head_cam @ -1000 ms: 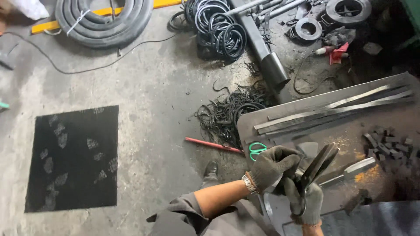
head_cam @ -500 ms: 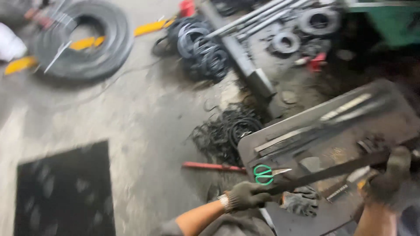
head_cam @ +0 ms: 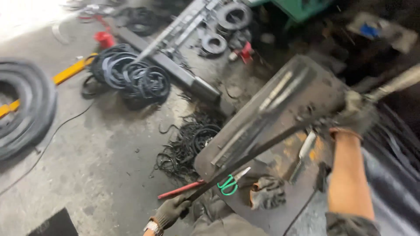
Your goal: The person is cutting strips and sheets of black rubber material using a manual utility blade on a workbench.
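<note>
A workshop, rough and dirty. Stained concrete floor [head_cam: 87, 175], littered with scraps. Coils of black rubber hose [head_cam: 131, 78] heaped near the top edge of the floor, a bigger coil [head_cam: 22, 109] at its left edge. Tangle of thin black offcuts [head_cam: 188, 144] beside a dark metal plate [head_cam: 280, 105]. Steel bars [head_cam: 175, 30] and round metal rings [head_cam: 234, 15] lying loose. Green-handled scissors [head_cam: 228, 184] and a red-handled tool [head_cam: 179, 190] on the ground. Green machine body [head_cam: 306, 6] at the top. Work gloves on both hands, grimy all over.

Green-handled scissors [head_cam: 228, 184] and a spare glove [head_cam: 267, 192] lie on the metal sheet [head_cam: 280, 100]; rubber rings [head_cam: 131, 76] and scrap strips [head_cam: 186, 144] on the floor [head_cam: 87, 153]
</note>
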